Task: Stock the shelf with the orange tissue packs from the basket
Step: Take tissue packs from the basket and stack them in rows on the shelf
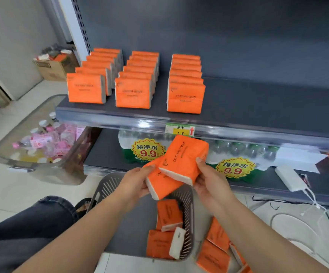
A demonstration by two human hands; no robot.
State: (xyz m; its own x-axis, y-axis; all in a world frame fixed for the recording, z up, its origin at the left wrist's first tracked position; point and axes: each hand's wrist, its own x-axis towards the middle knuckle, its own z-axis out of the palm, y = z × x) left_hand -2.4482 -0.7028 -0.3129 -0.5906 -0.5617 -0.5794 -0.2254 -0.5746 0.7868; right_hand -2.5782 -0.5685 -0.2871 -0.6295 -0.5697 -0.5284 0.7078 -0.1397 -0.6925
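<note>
Head view: the right hand (211, 180) grips one orange tissue pack (185, 158), with the thumb pressed on its printed face and the fingers curled under its white end. The left hand (136, 182) grips a second pack (160, 186) just beneath, thumb on top; its fingers are hidden below, so their state cannot be told. The two packs overlap and touch, and are held above the far rim of the grey basket (108, 189).

More packs (169, 215) lie inside the basket against its right wall. Others (216, 245) lie on the floor just outside that wall.

On the shelf (258, 103), three rows of packs stand upright from front edge to back: left row (87, 88) at the left corner, middle row (133, 93), and right row (185, 97). A price label (179, 130) sits on the front edge below the right row.

The lower shelf carries bottled water (238, 150). A clear bin (71, 164) holding pink-labelled bottles stands on the floor at left.
</note>
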